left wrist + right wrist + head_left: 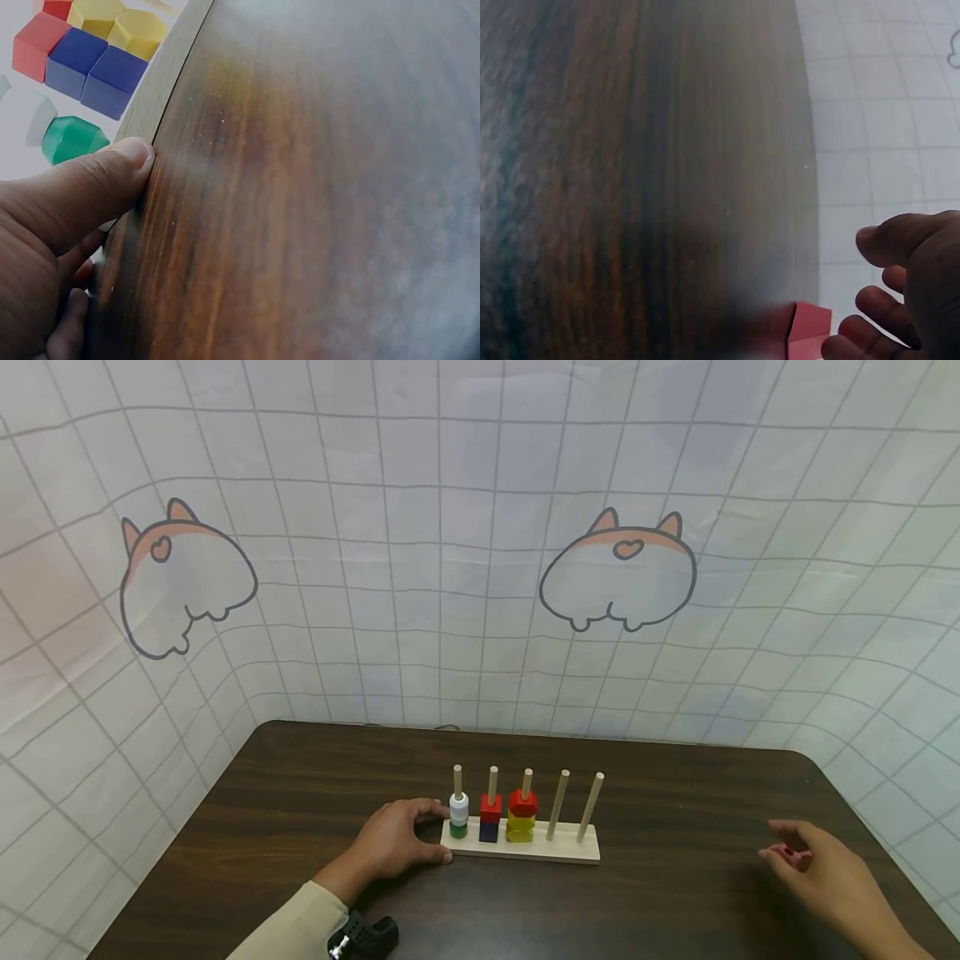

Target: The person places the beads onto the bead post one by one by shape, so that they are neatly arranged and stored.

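Note:
A pale wooden peg board (525,852) lies on the table. Its left end is held by my left hand (390,839), the thumb (120,161) along the front edge and the other fingers behind. The left peg carries white beads (459,808) over a green bead (75,140). Red cubes (491,808) sit on dark blue cubes (112,81) on the second peg; the third bears a red bead (522,802) above yellow hexagonal beads (521,828). Two right-hand pegs (590,806) show bare wood. Far right, my right hand (832,877) pinches a red faceted bead (810,330), partly hidden by fingers.
The dark wood-grain table (660,893) extends between the board and my right hand. Behind it hangs a white grid-patterned cloth (420,568) with cartoon animal drawings. A black wrist device (363,935) is strapped at my left sleeve (296,927).

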A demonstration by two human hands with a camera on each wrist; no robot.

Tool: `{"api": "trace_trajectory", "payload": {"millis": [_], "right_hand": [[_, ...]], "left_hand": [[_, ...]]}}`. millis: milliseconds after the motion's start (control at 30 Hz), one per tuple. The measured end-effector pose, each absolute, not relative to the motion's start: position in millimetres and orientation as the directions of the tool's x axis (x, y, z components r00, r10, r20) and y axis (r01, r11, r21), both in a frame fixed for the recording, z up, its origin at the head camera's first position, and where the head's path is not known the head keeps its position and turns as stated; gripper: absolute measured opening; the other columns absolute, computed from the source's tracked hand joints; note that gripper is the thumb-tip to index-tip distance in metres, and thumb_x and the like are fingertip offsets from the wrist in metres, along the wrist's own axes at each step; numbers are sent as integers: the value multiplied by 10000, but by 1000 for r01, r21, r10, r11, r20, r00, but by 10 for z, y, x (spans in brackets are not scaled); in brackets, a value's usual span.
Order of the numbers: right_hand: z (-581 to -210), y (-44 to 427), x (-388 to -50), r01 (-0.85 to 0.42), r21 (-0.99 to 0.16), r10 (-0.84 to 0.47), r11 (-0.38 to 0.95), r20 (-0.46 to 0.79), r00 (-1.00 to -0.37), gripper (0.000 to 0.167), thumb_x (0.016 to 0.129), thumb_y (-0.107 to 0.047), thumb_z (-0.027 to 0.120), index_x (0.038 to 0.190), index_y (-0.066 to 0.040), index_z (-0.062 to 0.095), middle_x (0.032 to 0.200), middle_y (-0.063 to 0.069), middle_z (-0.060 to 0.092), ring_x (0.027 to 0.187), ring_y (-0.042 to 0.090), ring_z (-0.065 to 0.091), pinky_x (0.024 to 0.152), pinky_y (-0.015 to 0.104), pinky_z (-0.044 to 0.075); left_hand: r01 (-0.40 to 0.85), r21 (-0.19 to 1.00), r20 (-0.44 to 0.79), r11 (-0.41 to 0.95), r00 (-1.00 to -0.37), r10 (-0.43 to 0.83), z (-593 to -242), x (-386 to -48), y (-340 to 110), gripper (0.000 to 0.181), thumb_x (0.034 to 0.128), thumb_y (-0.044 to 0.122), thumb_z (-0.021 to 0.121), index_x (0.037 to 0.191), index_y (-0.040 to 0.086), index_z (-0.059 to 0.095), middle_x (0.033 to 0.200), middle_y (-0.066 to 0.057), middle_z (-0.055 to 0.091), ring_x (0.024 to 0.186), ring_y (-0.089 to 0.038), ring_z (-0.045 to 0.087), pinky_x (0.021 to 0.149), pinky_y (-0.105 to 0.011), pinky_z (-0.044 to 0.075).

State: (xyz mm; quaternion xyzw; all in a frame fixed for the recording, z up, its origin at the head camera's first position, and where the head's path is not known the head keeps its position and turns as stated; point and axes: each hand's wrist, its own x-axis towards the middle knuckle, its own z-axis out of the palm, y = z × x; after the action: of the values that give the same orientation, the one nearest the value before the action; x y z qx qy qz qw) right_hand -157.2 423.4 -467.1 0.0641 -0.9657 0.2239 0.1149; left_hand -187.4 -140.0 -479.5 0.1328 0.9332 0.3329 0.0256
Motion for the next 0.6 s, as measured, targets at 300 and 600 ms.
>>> {"api": "trace_trajectory", "payload": {"millis": [300,600], "right_hand": [[-4719,4299,-1608,-149,-411,-77,899,187,-979,495,950,-188,746,1307,100,562,1080,213,717,910,388,691,760,604,528],[-4742,4232,-1609,-195,-444,-102,875,226,-969,460,919,-128,772,1298,56,587,1062,161,736,883,342,723,739,503,575]], "left_hand": [[223,632,28,742,-964,265,-4796,-1878,-1394,532,730,414,931,1203,278,728,1340,-21,656,1255,-304,586,1016,-585,440],[220,632,26,743,-964,264,-4786,-1872,-1395,535,732,415,929,1206,272,730,1337,-23,658,1257,-309,584,1016,-591,437]]}}
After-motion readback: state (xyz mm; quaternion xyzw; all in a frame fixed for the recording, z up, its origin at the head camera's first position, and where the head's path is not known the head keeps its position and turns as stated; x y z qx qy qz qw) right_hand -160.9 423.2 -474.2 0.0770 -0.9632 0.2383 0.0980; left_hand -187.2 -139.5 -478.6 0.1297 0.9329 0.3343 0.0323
